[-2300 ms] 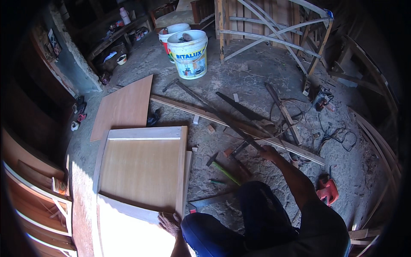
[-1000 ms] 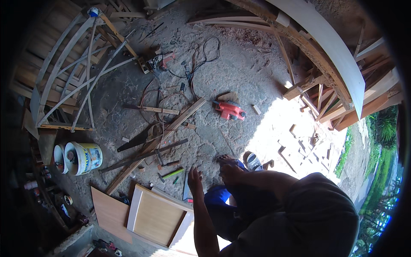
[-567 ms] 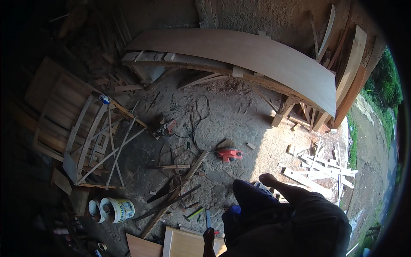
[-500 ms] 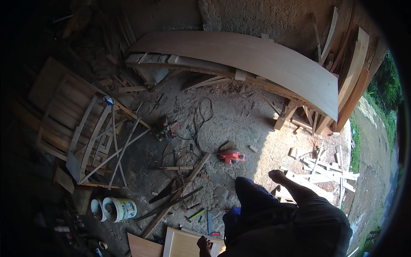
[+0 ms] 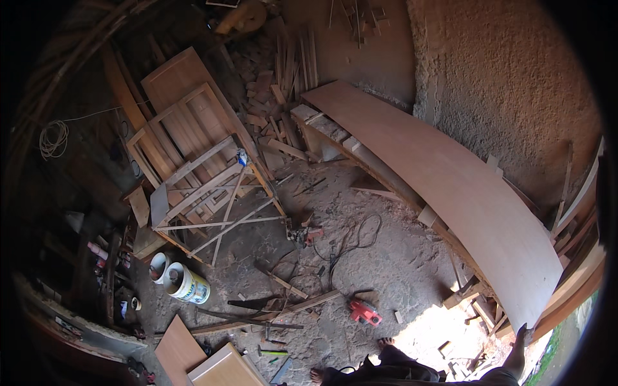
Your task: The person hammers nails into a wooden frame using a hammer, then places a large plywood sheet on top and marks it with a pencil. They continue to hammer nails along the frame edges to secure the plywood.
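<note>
A long plywood panel (image 5: 444,199) is carried by the worktop (image 5: 335,132), its broad face turned up; its long axis is laid along the worktop's length, slanting from the far left end, near a heap of offcuts (image 5: 262,103), to the near right end, where sunlit floor is seen beside it; by its right long edge the rough wall (image 5: 502,77) is bordered, while along the worktop's left long edge, most plainly at the far left corner, a strip is left uncovered; from under the panel's left edge a pale wood block (image 5: 426,217) is thrust out.

The panel's near left corner is met by the right hand (image 5: 524,334), its forearm brought in from the lower edge of the view; whether the rim is pinched or the fingers are merely laid against it cannot be told.

On the floor (image 5: 412,270), left of the worktop, a red power tool (image 5: 365,312) is set down; farther left, a white bucket (image 5: 192,287) is stood upright, a printed label in blue and yellow with lettering being borne on its side; by the floor's near edge a green-handled hammer (image 5: 273,352) is laid beside a framed panel (image 5: 225,368).
</note>
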The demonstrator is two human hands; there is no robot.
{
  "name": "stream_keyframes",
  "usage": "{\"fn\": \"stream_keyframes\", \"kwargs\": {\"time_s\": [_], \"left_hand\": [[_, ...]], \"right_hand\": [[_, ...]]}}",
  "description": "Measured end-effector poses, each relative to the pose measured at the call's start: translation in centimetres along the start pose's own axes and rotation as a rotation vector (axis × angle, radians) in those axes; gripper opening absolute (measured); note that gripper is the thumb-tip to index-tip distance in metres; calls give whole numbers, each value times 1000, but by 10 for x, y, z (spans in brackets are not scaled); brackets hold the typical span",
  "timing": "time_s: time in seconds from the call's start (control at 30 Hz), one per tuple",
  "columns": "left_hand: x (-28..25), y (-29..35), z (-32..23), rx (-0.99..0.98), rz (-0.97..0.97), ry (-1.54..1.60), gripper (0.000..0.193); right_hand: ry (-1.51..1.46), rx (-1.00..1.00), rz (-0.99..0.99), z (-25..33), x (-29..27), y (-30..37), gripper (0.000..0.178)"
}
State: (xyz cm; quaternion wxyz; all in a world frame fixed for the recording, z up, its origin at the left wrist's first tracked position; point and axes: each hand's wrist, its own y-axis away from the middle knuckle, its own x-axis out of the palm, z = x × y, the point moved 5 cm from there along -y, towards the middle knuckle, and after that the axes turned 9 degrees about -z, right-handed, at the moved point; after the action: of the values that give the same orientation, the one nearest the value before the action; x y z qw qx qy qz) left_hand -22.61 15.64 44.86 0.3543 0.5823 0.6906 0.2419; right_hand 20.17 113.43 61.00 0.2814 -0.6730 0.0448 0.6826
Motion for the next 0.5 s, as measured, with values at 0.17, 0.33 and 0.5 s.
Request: {"fn": "stream_keyframes", "kwargs": {"time_s": [0.17, 0.33, 0.5], "left_hand": [[147, -3, -44, 119, 183, -521, 39], [290, 24, -192, 660, 277, -561, 48], [394, 86, -306, 892, 401, -661, 42]], "right_hand": [[-44, -6, 114, 27, 14, -14, 59], [-253, -63, 234, 17, 4, -34, 57], [-966, 9, 597, -45, -27, -26, 55]]}}
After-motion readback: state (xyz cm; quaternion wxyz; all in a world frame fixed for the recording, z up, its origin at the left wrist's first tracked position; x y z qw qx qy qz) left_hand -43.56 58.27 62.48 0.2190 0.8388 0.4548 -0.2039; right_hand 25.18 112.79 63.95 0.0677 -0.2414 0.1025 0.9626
